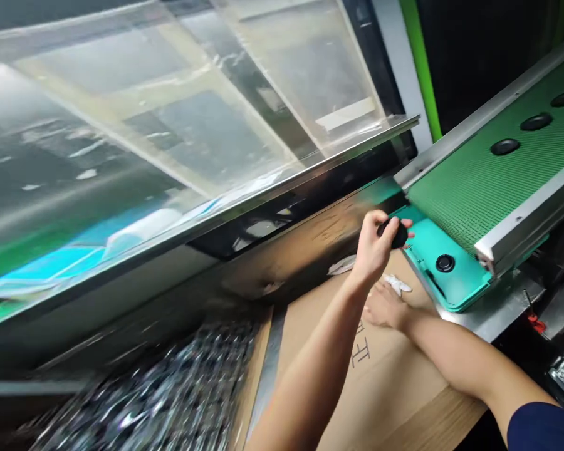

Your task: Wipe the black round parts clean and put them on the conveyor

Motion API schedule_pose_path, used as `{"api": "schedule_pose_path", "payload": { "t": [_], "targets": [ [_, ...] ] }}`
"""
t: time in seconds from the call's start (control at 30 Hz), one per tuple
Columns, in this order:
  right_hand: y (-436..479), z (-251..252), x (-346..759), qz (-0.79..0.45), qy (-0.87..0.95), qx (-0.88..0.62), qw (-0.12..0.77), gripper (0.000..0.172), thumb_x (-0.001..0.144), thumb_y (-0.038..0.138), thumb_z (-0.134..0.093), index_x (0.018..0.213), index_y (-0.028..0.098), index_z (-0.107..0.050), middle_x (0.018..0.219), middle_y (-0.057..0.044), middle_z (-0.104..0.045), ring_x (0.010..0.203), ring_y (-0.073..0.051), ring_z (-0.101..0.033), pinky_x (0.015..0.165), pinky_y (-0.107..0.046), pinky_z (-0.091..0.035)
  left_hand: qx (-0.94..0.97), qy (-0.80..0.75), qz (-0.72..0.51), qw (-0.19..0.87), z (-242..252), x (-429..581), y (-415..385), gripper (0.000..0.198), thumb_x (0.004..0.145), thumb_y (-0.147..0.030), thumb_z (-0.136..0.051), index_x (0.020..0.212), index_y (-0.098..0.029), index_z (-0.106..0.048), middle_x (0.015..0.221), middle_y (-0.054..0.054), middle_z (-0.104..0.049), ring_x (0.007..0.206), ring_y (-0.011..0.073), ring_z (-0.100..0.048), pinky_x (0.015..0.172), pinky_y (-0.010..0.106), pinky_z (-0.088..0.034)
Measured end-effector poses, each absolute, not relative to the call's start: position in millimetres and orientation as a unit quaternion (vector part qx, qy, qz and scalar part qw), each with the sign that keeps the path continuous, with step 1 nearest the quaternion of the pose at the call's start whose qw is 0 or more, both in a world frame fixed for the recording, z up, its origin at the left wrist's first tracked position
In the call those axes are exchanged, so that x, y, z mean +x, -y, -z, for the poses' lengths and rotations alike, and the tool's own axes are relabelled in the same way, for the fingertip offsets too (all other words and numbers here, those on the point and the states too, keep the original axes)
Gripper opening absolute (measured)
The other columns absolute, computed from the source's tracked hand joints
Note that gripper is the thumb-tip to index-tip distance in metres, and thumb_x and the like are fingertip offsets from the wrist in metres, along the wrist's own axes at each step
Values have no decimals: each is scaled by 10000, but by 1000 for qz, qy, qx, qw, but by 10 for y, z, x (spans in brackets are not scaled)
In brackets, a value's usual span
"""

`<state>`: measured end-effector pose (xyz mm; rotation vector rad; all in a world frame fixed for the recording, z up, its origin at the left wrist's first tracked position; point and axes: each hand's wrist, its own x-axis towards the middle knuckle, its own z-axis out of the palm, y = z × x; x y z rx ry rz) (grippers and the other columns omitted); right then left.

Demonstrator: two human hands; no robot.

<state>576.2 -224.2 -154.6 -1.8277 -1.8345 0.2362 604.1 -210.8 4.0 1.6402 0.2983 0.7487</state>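
My left hand is closed around a round black part, held above the far end of the cardboard. Its fingers wrap the edge of the part. Below it, my right hand rests on the cardboard sheet with its fingers laid out, some of them behind my left forearm. A crumpled white scrap lies just beyond the right hand. To the right, a black ring-shaped part sits on the teal tray at the belt's end.
Several black round parts lie on the green conveyor belt, which has metal side rails. A machine with a clear window stands along the left. Stacked shiny dark parts, blurred, fill the lower left. Red clips show at right.
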Motion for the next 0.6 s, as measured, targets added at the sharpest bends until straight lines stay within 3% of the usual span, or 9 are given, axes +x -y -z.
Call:
{"api": "schedule_pose_path", "payload": {
  "t": [0.07,0.13,0.23,0.43,0.53,0.6],
  "targets": [
    [2279,1498,5791,-80,686,-682,240,359,922,297,-568,1210,139,-711,1315,-187,-640,1232,-364,-506,1086,-522,-349,626,-226,-367,650,296,5304,1985,499,887,-659,-654,1089,-234,-489,954,67,-763,717,184,-742,543,242,-511],
    [2291,1465,5830,-77,670,-702,229,337,935,279,-544,1202,171,-719,1238,-165,-669,1173,-336,-540,1075,-504,-360,515,-311,-387,698,669,4711,1871,582,960,-724,-461,1088,-170,-583,904,98,-751,676,174,-728,508,229,-474],
    [2232,1449,5895,-31,631,-725,274,397,967,317,-517,1295,177,-693,1193,-160,-683,1123,-319,-564,1034,-462,-408,352,-373,-433,741,1154,4251,1731,591,1069,-580,-281,1038,-108,-634,877,116,-738,649,159,-710,514,234,-466],
    [2161,1475,5722,-13,593,-689,417,442,962,417,-598,1321,178,-698,1215,-139,-702,1128,-282,-610,1044,-416,-456,214,-304,-436,819,1442,4259,1630,425,1101,-345,-315,1008,-113,-659,909,107,-758,848,184,-735,832,328,-594],
    [2251,1489,5433,-15,640,-658,397,388,978,386,-577,1297,210,-712,1204,-132,-693,1113,-284,-596,1013,-427,-479,189,-266,-427,844,1403,4246,1657,409,1090,-306,-345,967,-115,-686,922,100,-758,942,183,-730,984,328,-559],
    [2303,1478,5258,-9,679,-636,365,382,1002,358,-534,1314,221,-705,1219,-135,-672,1114,-287,-570,990,-427,-486,177,-253,-402,862,1377,4200,1668,464,1089,-375,-332,955,-120,-695,965,124,-762,1047,218,-724,1047,363,-535]
  ]
}}
